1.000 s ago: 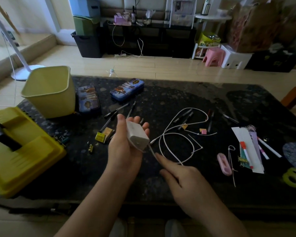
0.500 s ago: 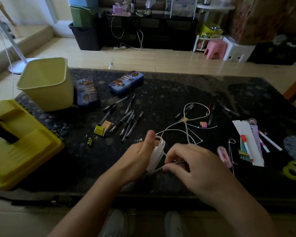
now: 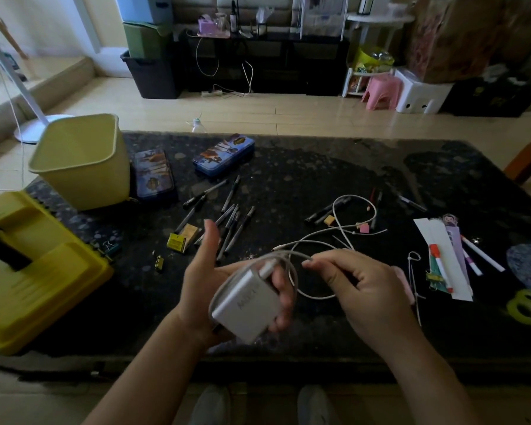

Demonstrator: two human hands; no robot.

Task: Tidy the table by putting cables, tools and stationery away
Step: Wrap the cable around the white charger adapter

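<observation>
My left hand (image 3: 209, 280) holds a white charger block (image 3: 246, 303) above the near edge of the black table (image 3: 319, 167), thumb raised. Its white cable (image 3: 337, 231) loops once around the block and trails off across the table to the right. My right hand (image 3: 359, 286) pinches that cable just right of the block. Several black pens (image 3: 230, 222) lie scattered beyond my left hand. More pens (image 3: 322, 214) and small erasers (image 3: 364, 228) sit under the cable's far loop.
A yellow bin (image 3: 80, 161) stands at the back left, with two blue pencil tins (image 3: 154, 173) (image 3: 224, 154) beside it. A yellow toolbox (image 3: 28, 271) fills the left edge. Paper, markers (image 3: 442, 265), a cable tie (image 3: 414, 271) and a tape roll (image 3: 526, 306) lie at the right.
The charger block has turned flat in my left hand and a loop of cable now runs around it. My right hand has shifted right along the cable, and more cable has been drawn in.
</observation>
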